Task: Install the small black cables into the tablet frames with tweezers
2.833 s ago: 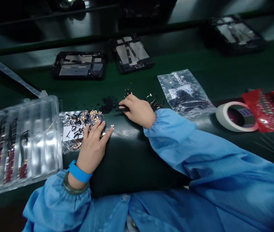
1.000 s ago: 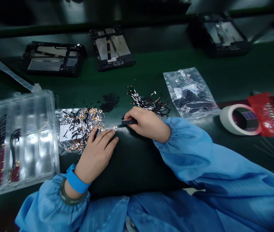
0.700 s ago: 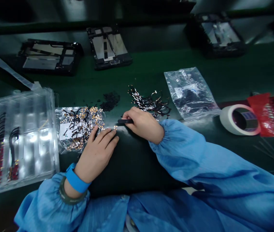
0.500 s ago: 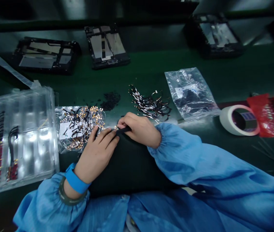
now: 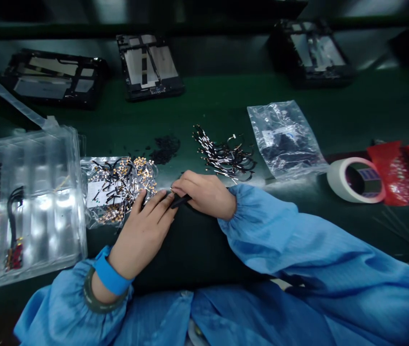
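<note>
Both hands (image 5: pixel 142 230) (image 5: pixel 204 194) meet over a tiny part (barely discernible).

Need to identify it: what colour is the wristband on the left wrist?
Bright blue wristband, clearest in the head view.

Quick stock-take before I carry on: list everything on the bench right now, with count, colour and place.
device frames: three, black, far edge
clear tray: one, transparent, holds black-and-red cables, left
open bag of connectors: one, clear, gold and black parts, under left fingertips
loose cable pile: one, black and white, centre
sealed bag: one, clear, right of centre
tape roll: one, white, right
red packet: one, far right
tweezers: one, black, in right hand
left hand: flat, blue wristband
right hand: gripping tweezers
</note>
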`<state>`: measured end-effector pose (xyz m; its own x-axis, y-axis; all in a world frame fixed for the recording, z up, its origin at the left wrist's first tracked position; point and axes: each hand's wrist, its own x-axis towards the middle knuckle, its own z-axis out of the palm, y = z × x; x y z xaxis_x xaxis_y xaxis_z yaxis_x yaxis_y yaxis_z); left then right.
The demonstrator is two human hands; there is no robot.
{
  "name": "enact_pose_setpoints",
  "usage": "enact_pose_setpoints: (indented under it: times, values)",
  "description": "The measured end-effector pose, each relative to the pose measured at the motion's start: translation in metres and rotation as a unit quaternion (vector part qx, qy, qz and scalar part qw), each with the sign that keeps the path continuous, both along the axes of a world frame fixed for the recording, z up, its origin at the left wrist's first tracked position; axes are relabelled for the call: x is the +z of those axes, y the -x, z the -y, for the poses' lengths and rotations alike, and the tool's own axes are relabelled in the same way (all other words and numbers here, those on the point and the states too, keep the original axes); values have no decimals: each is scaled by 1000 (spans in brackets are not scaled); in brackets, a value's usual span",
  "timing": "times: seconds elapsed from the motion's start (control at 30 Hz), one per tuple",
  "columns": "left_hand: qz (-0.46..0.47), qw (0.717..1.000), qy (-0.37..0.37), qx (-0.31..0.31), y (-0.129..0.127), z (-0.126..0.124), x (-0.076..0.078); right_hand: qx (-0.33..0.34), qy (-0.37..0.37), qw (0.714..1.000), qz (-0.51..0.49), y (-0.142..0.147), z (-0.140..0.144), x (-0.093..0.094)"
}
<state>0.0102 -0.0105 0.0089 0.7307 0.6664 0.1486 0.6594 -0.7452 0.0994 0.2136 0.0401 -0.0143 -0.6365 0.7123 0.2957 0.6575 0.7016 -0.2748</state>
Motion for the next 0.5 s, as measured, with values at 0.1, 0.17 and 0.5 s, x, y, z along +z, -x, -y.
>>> enact_pose_setpoints:
  times: [0.1,0.17,0.5]
  values:
    - [3,1000,2,0,0,0,0,33,-13,999,34,-6,3,0]
    - [4,1000,2,0,0,-1,0,53,-25,997,53,-8,7,1]
    - [13,1000,11,4,0,-2,3,-40,36,998,38,-3,7,10]
